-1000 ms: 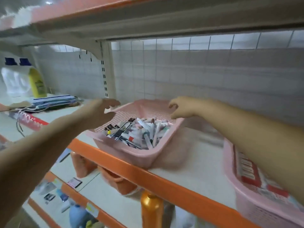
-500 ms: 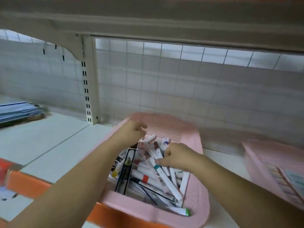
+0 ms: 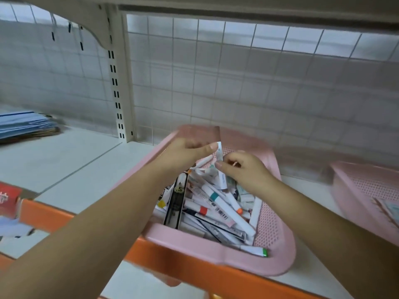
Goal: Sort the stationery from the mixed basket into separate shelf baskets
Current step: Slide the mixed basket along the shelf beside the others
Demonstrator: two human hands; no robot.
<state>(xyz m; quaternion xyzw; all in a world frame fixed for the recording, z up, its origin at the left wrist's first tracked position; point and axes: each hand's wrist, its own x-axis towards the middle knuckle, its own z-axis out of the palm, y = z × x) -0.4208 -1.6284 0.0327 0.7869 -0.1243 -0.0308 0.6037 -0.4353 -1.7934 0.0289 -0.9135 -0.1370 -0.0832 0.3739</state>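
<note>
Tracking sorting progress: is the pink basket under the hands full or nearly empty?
Fairly full: pens and markers lie heaped across the pink basket, hiding most of its floor.

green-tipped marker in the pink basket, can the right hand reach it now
Probably yes: the green-tipped marker lies uncovered at the basket's near rim, nothing between it and the right hand.

Pens in basket on shelf
</note>
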